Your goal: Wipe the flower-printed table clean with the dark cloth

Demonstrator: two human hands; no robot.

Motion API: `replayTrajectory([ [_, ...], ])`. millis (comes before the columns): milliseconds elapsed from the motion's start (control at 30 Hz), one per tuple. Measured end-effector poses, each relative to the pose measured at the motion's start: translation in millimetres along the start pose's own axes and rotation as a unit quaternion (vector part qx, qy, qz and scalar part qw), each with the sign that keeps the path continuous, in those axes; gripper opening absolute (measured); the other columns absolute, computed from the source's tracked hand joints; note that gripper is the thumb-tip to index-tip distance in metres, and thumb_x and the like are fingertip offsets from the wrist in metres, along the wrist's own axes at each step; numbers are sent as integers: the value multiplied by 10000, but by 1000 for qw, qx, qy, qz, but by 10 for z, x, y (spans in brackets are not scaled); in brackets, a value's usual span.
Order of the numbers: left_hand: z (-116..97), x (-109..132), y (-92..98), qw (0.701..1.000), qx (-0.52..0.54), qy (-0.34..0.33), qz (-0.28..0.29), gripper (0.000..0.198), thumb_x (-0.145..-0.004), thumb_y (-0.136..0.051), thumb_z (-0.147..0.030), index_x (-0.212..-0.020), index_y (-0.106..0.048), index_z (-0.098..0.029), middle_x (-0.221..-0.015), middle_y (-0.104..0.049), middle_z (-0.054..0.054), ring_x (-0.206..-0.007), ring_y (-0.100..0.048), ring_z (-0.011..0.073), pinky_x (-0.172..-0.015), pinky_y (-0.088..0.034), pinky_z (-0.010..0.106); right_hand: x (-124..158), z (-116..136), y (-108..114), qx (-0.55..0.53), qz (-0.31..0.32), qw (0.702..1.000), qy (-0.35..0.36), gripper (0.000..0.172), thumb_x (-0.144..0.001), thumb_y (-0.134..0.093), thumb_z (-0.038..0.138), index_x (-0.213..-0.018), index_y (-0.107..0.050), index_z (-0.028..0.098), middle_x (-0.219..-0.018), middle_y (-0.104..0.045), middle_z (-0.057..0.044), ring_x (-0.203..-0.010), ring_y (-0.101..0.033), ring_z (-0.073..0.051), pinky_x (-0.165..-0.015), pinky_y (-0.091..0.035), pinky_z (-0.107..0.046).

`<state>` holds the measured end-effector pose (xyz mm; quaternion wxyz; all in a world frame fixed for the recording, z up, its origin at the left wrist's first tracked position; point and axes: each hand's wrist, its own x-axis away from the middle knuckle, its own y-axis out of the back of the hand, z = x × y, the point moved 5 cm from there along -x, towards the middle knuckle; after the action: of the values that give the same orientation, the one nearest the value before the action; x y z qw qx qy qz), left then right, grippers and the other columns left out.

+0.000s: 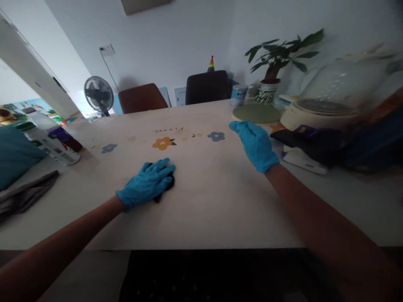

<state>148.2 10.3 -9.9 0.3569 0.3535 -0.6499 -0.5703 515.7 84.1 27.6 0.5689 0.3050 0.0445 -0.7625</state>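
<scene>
1. On the desk (214,201), your left hand (146,182) is lying over a dark cloth (170,183), fingers slightly spread.
2. Its long side is hiding.
3. Farther away, your right hand (254,144) is holding its fingers together; I can't tell if they're pinching.

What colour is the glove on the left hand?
Left glove: bright blue, seen in the head view.

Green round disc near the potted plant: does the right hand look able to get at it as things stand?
Probably yes: the right hand is right by the near edge of the green round disc, and nothing visible stands between them.
</scene>
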Motion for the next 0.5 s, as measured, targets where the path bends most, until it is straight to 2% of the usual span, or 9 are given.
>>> replayTrajectory([
  [133,870,104,48,990,19,141,9,714,-1080,-251,-612,-1718,-419,-338,-1841,-301,36,-1694,-290,329,-1389,-175,563,78,147,6,19,8,1000,-14,341,-1076,-528,396,-1195,-789,212,-1369,-795,-108,-1350,-698,-273,-1242,-496,-503],
  [267,1517,78,142,975,15,223,8,749,-1081,-218,-592,-1755,-337,-286,-1858,-245,63,-1716,-228,298,-1393,-155,517,86,184,25,68,24,997,3,373,-1054,-510,364,-1222,-800,202,-1376,-791,-127,-1346,-704,-285,-1243,-496,-504],
  [367,1817,-33,201,960,-14,279,-2,722,-1090,-248,-533,-1741,-365,-243,-1845,-278,103,-1697,-284,302,-1372,-240,474,70,172,42,102,42,994,24,408,-1046,-491,355,-1240,-810,192,-1390,-783,-147,-1352,-704,-299,-1249,-495,-508],
  [500,1944,-245,210,951,-24,307,-25,675,-1095,-272,-509,-1697,-437,-251,-1828,-315,128,-1669,-347,324,-1346,-298,533,64,168,54,104,36,994,28,439,-1037,-484,379,-1265,-810,192,-1399,-779,-151,-1353,-709,-309,-1238,-513,-516],
])
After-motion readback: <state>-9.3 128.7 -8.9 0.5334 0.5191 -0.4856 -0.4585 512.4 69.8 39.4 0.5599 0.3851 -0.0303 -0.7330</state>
